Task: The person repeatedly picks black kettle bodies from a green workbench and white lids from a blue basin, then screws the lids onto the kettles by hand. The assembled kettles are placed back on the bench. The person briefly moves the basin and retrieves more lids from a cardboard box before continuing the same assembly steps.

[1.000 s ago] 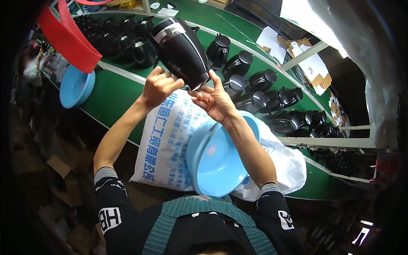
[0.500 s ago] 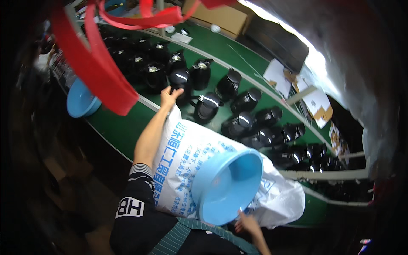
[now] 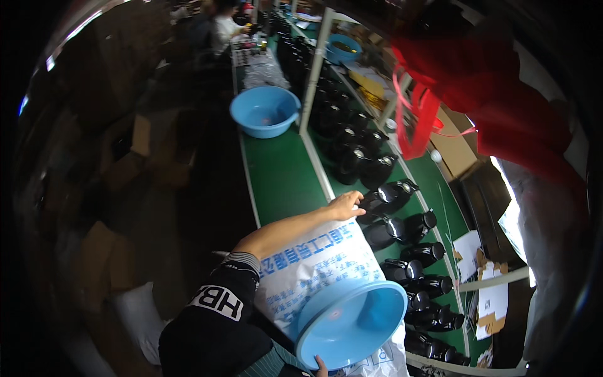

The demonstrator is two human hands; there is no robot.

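Observation:
My left hand [image 3: 347,205] reaches across a white woven sack with blue print [image 3: 323,251]. Its fingers are curled at the near side of a glossy black jug [image 3: 391,196], seemingly on its handle. Below, a light-blue plastic basin [image 3: 355,327] lies tilted on the sack, its opening turned right and up; it holds nothing that I can see. At the basin's lower rim only part of my right hand [image 3: 321,367] shows, a digit pressed on the edge. The remainder of that hand is hidden.
More black jugs [image 3: 419,252] stand in rows along the green bench [image 3: 279,166]. Another blue basin [image 3: 265,112] rests farther along, beside a pale post [image 3: 315,69]. Red straps [image 3: 422,116] hang at the upper right. Cardboard pieces [image 3: 493,301] lie behind the jugs. Someone [image 3: 225,31] is at the far end.
My view has swung left along the bench, bringing its far end into sight. The left hand remains at the black jugs, and the right hand remains at the basin's rim.

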